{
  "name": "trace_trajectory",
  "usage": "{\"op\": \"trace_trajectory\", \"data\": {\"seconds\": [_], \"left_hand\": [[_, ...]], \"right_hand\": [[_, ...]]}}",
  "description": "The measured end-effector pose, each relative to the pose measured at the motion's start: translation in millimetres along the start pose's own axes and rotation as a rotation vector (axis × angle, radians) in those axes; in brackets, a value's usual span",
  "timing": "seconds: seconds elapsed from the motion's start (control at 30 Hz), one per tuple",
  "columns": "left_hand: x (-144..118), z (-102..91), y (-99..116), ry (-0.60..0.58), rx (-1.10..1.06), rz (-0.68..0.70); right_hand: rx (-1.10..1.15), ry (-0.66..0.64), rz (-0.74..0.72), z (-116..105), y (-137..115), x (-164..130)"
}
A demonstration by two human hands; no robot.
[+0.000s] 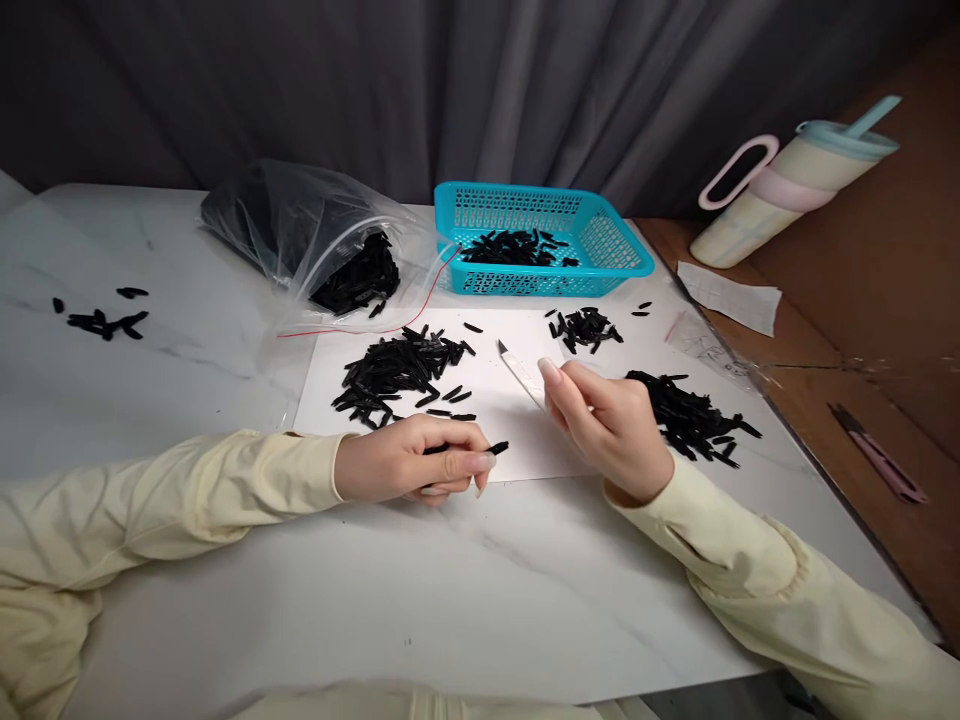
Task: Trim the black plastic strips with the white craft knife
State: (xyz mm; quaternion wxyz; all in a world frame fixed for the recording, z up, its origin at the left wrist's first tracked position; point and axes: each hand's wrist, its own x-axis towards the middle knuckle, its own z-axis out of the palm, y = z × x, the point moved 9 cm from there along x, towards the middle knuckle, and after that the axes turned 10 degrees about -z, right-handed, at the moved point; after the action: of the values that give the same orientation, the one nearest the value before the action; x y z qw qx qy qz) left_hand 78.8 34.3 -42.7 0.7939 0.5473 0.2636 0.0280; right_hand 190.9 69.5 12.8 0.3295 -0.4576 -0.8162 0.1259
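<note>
My left hand is closed around small black slivers, and one black sliver pokes out past the thumb and fingertip. In my right hand is a craft knife with a slim pale handle, its pointed blade aimed up and to the left, clear of the slivers. Just beyond the left hand a pile of black slivers lies on a white sheet. Another pile of black slivers sits beside the right wrist, and a smaller heap is farther back.
Behind stand a blue basket with slivers inside and an open clear zip bag spilling more. A few slivers lie far left. On the right are a tumbler, a paper slip and a pink utility knife.
</note>
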Motion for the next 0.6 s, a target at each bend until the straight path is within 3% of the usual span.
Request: {"op": "trace_trajectory", "data": {"seconds": [0.13, 0.27, 0.33, 0.47, 0.53, 0.6], "left_hand": [[1, 1.7, 0, -0.04, 0.005, -0.006], [1, 2.0, -1, -0.047, 0.015, -0.009], [0, 1.8, 0, -0.043, 0.02, 0.001], [0, -0.2, 2, -0.021, 0.006, 0.016], [1, -0.5, 1, -0.019, -0.002, 0.014], [1, 0.0, 1, -0.024, 0.002, 0.016]], "right_hand": [[-0.611, -0.233, -0.151, 21, 10, 2], [-0.733, -0.48, -0.233, 42, 15, -5], [-0.582, -0.454, -0.247, 34, 11, -5], [-0.152, -0.153, -0.169, -11, 10, 2], [-0.115, -0.079, -0.154, -23, 12, 1], [-0.228, -0.12, -0.188, -19, 12, 0]]}}
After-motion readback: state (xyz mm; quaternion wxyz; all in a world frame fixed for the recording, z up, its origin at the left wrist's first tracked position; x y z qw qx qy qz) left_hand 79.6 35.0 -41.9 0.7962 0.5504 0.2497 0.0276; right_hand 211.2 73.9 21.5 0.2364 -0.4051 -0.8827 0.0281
